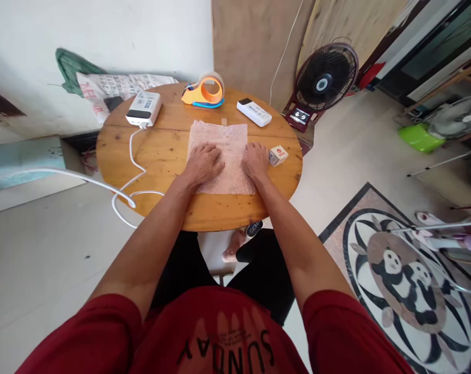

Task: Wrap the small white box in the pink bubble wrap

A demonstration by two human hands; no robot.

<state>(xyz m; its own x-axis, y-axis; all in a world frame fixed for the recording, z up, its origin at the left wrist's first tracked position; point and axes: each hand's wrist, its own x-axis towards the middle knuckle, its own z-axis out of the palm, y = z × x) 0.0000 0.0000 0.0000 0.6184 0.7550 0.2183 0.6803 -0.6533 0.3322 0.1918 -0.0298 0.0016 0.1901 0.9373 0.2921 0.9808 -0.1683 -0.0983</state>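
1. A round wooden table (204, 221) stands on a pale tiled floor, with a standing fan (325, 78) behind it and a panda rug (406, 280) to the right.
2. A pink bubble-wrap sheet (223, 136) lies flat at the table's middle. Its long axis runs away from the person, from the near rim toward the far side.
3. The left hand (203, 163) rests palm down on the sheet's near left part. Its fingers are close together, slightly curled and pointing away from the person, and they pinch nothing.
4. The right hand (256, 161) lies palm down on the sheet's near right edge, fingers together. Whether the fingertips curl over that edge cannot be told.
5. Most of the sheet extends beyond both sets of fingertips, and a bare strip of it shows between the two hands.
6. A small box (278, 155) sits just beside the right hand, off the sheet, so the right hand is the nearer one to it.
7. Farther back are a tape dispenser (203, 92), a remote (254, 112) and a power bank (144, 108) with a white cable (132, 156).
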